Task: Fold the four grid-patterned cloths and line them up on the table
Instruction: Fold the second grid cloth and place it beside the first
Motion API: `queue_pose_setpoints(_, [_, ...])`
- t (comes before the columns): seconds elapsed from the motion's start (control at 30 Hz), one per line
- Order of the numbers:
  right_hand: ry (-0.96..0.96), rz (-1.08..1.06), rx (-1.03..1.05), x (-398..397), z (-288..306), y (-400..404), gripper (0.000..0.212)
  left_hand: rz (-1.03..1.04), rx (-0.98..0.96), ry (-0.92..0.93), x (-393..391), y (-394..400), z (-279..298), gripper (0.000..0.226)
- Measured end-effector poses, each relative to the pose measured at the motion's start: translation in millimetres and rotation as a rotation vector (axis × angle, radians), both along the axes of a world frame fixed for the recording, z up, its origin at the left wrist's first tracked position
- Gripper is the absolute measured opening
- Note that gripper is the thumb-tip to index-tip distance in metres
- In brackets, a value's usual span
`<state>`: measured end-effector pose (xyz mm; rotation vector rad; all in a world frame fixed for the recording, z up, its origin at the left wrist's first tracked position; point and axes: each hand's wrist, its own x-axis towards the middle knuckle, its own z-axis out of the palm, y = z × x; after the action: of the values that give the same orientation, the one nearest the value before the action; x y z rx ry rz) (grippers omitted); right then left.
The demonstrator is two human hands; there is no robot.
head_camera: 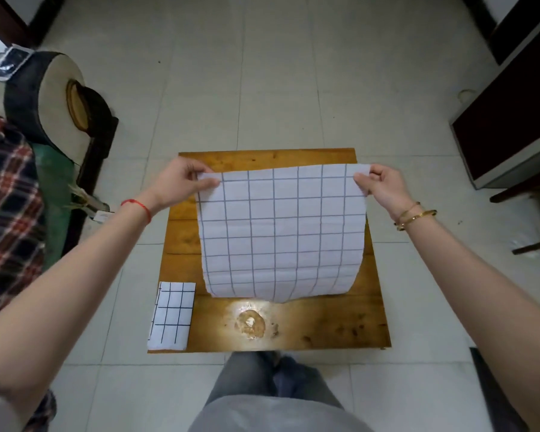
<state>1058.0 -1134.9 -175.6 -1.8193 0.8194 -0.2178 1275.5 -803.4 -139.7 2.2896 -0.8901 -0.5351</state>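
We're over the bench [309, 335], the open cloth [281, 232] draping limp and light from our left hand [181, 182] and right hand [384, 185], both pinching its top corners; one folded cloth [172, 316] sits near-left.

Large cloth [281, 232]: white, dark grid lines, held spread above wooden table [318, 325]. Top edge raised; left corner pinched by left hand [178, 182], right corner by right hand [384, 185]. Sheet hangs toward viewer, curved, lower edge curling under just above or on tabletop; cannot tell which.

Folded cloth [172, 316]: same white with dark grid, narrow rectangle, lies flat at table's near left corner, long side running along left edge. Apart from held cloth.
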Motion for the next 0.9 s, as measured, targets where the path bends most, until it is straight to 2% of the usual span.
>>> queue_pose_setpoints(0.17, [0.086, -0.132, -0.104, 33.0, -38.5, 2.7, 0.041, 0.11, -0.045, -0.032, 30.2, -18.8, -56.8, 0.017])
queue_pose_setpoints(0.23, [0.1, -0.178, -0.136, 44.0, -49.8, 1.3, 0.044, 0.125, -0.053, -0.031, 42.5, -25.7, -73.0, 0.017])
queue_pose_setpoints(0.47, [0.208, -0.257, -0.206, 63.4, -77.1, 2.7, 0.034, 0.118, -0.028, 0.028, 64.6, -33.7, -108.3, 0.013])
queue_pose_setpoints(0.7, [0.2, -0.357, -0.055, 61.5, -98.9, 20.3, 0.03, 0.116, -0.007, 0.102, 57.3, -23.4, -140.6, 0.014])
queue_pose_setpoints(0.9, [0.222, -0.344, 0.112, 37.5, -140.9, 21.5, 0.02, 0.1, 0.03, 0.149, 21.7, -9.3, -174.5, 0.015])
